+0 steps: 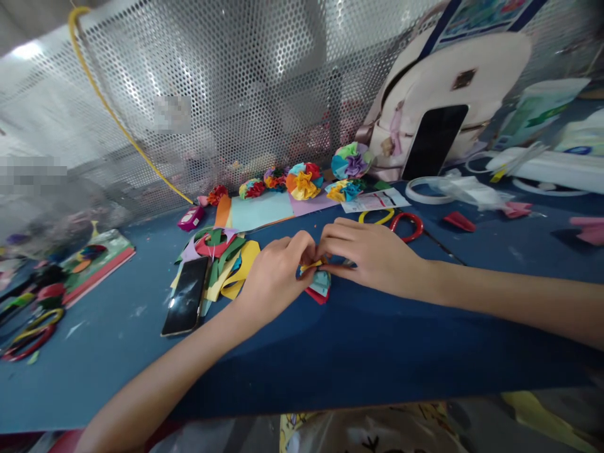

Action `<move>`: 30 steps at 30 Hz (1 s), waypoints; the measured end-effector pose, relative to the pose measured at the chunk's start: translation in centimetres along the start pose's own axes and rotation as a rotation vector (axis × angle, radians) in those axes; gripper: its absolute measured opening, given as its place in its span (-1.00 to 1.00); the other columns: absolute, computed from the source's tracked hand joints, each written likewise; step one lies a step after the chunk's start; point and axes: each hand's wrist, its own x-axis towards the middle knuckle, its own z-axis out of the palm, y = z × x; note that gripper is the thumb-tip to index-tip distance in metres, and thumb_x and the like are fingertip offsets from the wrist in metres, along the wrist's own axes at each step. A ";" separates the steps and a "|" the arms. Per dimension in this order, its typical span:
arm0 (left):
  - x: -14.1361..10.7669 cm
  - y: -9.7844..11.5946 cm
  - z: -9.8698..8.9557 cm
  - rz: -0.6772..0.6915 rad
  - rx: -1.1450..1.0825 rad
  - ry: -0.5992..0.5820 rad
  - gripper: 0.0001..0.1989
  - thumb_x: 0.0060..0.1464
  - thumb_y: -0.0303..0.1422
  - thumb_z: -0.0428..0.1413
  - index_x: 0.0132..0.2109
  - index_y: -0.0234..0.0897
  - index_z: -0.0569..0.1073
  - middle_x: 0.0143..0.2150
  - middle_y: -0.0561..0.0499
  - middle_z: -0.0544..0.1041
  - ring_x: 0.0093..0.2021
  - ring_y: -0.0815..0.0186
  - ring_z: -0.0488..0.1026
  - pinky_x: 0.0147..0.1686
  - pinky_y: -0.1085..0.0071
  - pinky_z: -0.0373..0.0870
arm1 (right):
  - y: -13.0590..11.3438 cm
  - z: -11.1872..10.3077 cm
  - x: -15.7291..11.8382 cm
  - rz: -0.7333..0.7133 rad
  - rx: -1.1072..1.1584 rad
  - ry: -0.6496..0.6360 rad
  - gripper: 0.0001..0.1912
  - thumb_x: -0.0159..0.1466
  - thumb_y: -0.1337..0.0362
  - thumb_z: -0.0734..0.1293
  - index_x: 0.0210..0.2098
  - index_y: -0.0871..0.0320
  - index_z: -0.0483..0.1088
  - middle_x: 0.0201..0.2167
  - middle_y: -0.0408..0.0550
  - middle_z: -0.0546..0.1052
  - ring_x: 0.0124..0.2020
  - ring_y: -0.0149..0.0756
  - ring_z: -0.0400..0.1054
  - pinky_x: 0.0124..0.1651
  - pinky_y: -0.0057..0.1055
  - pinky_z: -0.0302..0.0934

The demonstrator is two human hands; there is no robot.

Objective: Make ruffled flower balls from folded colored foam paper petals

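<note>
My left hand (pixel 276 274) and my right hand (pixel 377 257) meet over the blue table, fingertips pinched close together. Between them is a small folded colored paper piece (pixel 321 284), with yellow at the fingertips and light blue and red layers hanging below. My fingers hide part of it. Just behind my right hand lie scissors (pixel 408 228) with red and yellow handles. Left of my left hand, a heap of cut paper scraps (pixel 240 267) in yellow, green, red and purple sits partly under a black phone (pixel 186 297).
Several ruffled paper flowers (pixel 304 181) line the back beside flat paper sheets (pixel 262 211). A metal mesh panel (pixel 264 75) stands behind. At right are a pale backpack (pixel 453 82), a second phone (pixel 436 141) leaning on it, and a tape roll (pixel 427 198). More scissors (pixel 35 336) lie far left.
</note>
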 end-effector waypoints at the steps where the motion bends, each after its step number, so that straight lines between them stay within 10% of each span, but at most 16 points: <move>1: 0.0 -0.2 0.0 -0.010 -0.026 0.005 -0.70 0.06 -0.62 0.19 -0.23 -0.18 0.28 -0.32 0.11 0.50 -0.30 0.29 0.52 -0.29 0.39 0.40 | 0.1 0.1 0.0 -0.028 -0.033 0.010 -0.83 0.47 0.20 0.30 -0.23 0.12 0.44 -0.27 -0.02 0.53 -0.23 -0.17 0.38 -0.31 -0.29 0.21; 30: -0.5 -1.3 0.8 -0.076 -0.217 0.085 -0.79 0.02 -0.69 0.26 -0.33 -0.28 0.53 -0.40 0.12 0.56 -0.39 0.43 0.48 -0.32 0.54 0.41 | -0.1 1.9 -0.4 0.097 0.192 0.042 -0.76 0.48 0.08 0.29 -0.21 0.12 0.38 -0.25 -0.06 0.47 -0.22 -0.24 0.41 -0.28 -0.38 0.22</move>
